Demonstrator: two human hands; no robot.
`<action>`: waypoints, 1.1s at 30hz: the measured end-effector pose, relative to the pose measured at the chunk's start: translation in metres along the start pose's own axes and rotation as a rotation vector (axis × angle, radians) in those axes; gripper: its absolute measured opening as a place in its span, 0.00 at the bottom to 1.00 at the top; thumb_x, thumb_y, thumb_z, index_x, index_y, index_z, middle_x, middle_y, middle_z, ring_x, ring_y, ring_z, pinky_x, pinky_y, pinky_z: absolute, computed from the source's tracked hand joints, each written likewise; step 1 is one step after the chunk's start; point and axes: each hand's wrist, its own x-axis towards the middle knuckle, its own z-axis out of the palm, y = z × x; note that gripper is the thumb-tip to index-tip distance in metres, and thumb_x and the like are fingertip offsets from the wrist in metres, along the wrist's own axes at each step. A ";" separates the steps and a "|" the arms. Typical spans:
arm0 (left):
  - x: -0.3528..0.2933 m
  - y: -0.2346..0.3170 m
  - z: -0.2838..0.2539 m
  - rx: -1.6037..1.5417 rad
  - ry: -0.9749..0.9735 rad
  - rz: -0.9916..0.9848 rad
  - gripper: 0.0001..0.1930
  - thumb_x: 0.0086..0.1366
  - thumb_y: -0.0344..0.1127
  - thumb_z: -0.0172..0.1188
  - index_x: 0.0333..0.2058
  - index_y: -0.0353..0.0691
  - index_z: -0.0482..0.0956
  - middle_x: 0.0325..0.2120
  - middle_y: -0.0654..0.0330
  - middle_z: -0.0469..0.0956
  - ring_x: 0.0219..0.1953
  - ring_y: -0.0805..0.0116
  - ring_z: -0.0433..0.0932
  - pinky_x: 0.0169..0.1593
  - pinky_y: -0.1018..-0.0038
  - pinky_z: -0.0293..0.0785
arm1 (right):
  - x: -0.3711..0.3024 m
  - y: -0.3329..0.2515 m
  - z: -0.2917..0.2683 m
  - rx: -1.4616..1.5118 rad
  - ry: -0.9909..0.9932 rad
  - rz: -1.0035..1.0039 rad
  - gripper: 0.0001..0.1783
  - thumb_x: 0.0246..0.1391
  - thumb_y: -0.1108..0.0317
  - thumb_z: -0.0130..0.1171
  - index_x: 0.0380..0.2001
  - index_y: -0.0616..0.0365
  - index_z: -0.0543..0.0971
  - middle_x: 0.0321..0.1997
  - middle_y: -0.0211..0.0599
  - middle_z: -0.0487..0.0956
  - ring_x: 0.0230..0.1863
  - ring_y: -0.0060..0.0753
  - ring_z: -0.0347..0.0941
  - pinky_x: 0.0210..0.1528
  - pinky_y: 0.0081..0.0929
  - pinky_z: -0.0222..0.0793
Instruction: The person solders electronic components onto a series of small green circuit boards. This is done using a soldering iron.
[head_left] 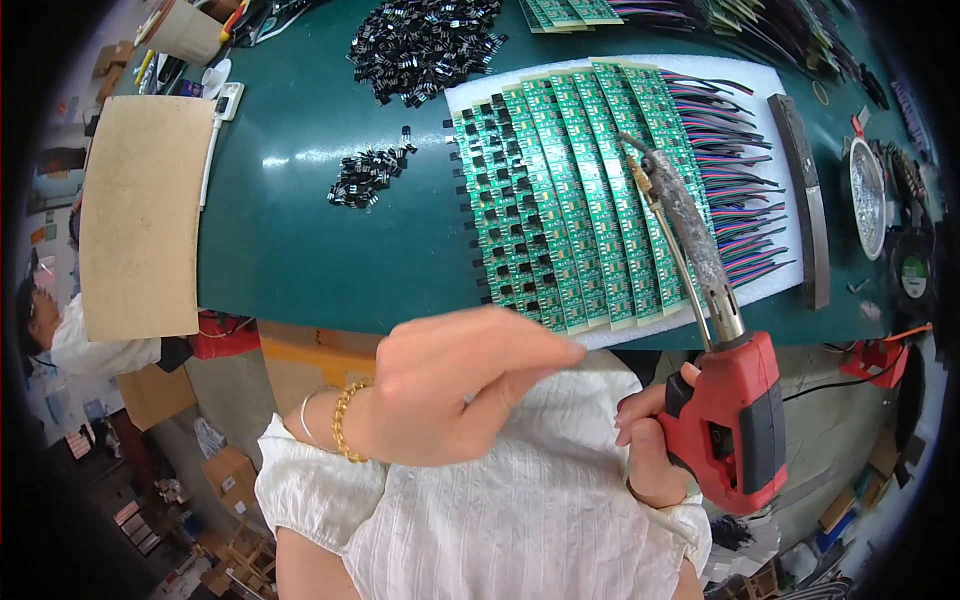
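My right hand [655, 450] grips a red and black soldering gun [735, 420] in front of the table edge. Its tip points up and away over rows of green circuit boards [590, 190], which lie side by side on a white foam sheet [778, 82]. Small black three-legged components [512, 205] sit on the leftmost rows. Over the near table edge, left of the gun, hovers my left hand [450, 385], thumb and fingers drawn together; whether anything is between the tips I cannot make out. Coloured wires [735, 180] run from the boards' right side.
Black components form a big pile [420, 50] and a small pile [368, 178] on the green table [290, 260]. A dark metal bar [802, 200] and a round bowl [866, 200] lie right. Left stands a tan panel [140, 220]; another person [90, 340] is beyond it.
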 end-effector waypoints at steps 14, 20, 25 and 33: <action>-0.012 -0.016 0.045 0.113 0.165 0.438 0.17 0.33 0.28 0.63 0.28 0.32 0.81 0.26 0.57 0.76 0.25 0.64 0.74 0.24 0.75 0.70 | 0.041 -0.072 0.010 0.499 -0.079 0.270 0.38 0.57 0.64 0.62 0.63 0.59 0.52 0.27 0.37 0.79 0.24 0.22 0.71 0.27 0.21 0.69; -0.013 -0.019 0.036 0.336 0.139 0.599 0.18 0.34 0.31 0.61 0.29 0.31 0.81 0.27 0.57 0.76 0.26 0.65 0.74 0.24 0.75 0.71 | 0.045 -0.064 0.003 0.068 -0.177 -0.045 0.35 0.57 0.69 0.60 0.61 0.60 0.53 0.26 0.34 0.79 0.22 0.21 0.70 0.30 0.20 0.68; -0.014 -0.018 0.030 0.409 0.080 0.622 0.18 0.36 0.32 0.60 0.30 0.30 0.81 0.28 0.57 0.76 0.27 0.66 0.74 0.24 0.75 0.71 | 0.043 -0.069 0.002 0.066 -0.218 0.017 0.35 0.58 0.73 0.58 0.62 0.60 0.52 0.26 0.35 0.79 0.22 0.21 0.69 0.33 0.21 0.68; -0.009 -0.022 0.017 0.341 0.050 0.462 0.14 0.39 0.25 0.64 0.30 0.33 0.79 0.25 0.58 0.75 0.23 0.66 0.72 0.22 0.74 0.68 | 0.034 -0.052 0.005 0.189 -0.218 -0.065 0.34 0.58 0.67 0.58 0.63 0.59 0.55 0.23 0.34 0.77 0.19 0.23 0.68 0.27 0.22 0.67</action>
